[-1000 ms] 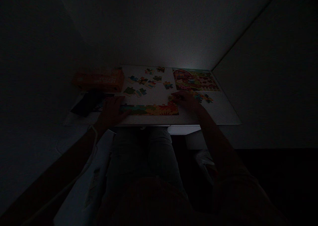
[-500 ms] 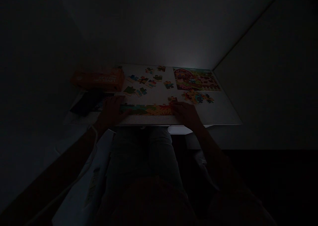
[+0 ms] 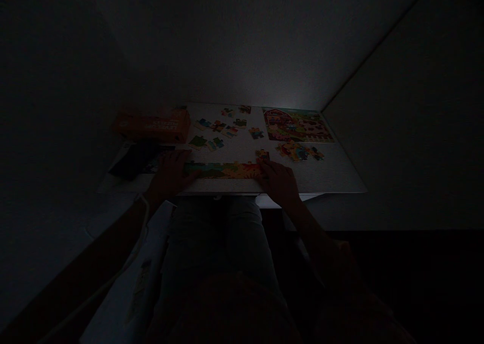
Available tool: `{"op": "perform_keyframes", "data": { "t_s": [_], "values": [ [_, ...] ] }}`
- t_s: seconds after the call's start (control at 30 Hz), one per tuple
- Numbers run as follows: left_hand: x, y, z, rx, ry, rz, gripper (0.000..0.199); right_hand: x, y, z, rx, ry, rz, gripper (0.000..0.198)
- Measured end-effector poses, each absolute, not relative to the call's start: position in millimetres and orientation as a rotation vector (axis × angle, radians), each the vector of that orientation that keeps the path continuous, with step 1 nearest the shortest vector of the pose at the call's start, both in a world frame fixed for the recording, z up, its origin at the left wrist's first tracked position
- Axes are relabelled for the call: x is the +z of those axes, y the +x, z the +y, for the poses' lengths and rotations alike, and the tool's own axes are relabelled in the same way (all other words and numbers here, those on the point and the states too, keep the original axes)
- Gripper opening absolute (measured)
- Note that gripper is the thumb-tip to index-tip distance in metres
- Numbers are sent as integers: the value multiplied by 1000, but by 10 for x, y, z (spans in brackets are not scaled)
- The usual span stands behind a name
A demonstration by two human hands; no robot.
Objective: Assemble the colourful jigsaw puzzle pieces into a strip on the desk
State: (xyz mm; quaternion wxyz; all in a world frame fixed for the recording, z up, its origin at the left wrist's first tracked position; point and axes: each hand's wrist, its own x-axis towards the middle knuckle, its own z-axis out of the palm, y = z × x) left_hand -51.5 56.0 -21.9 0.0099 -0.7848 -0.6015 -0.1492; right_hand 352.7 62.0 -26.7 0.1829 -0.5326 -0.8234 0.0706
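The room is very dark. A joined strip of jigsaw puzzle (image 3: pixel 227 170), green on the left and orange to red on the right, lies along the table's front edge. My left hand (image 3: pixel 172 174) rests at the strip's left end, fingers spread and flat, thumb against the strip. At the other end is my right hand (image 3: pixel 280 181), its fingers stretched out and touching the red end. Just beyond those fingertips sits a single puzzle piece (image 3: pixel 263 153). Whether the right fingers press on that piece is too dark to tell.
Several loose puzzle pieces (image 3: pixel 217 126) are scattered behind the strip, and a heap of pieces (image 3: pixel 297 151) lies to the right. A farm picture sheet (image 3: pixel 298 125) is at the back right. An orange box (image 3: pixel 151 126) and a dark cloth-like thing (image 3: pixel 135 160) occupy the left.
My right hand has shifted slightly toward me and left at the strip's right end, with its fingers more stretched out. The left hand stays in place. The view has tilted slightly.
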Motion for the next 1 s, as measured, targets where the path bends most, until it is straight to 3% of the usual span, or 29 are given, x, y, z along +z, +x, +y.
{"op": "perform_keyframes", "data": {
  "t_s": [1.0],
  "values": [
    [-290,-556,581,-502,-2457,-1865,74,-455,3598,596,228,-1488,-2288,62]
  ]
}}
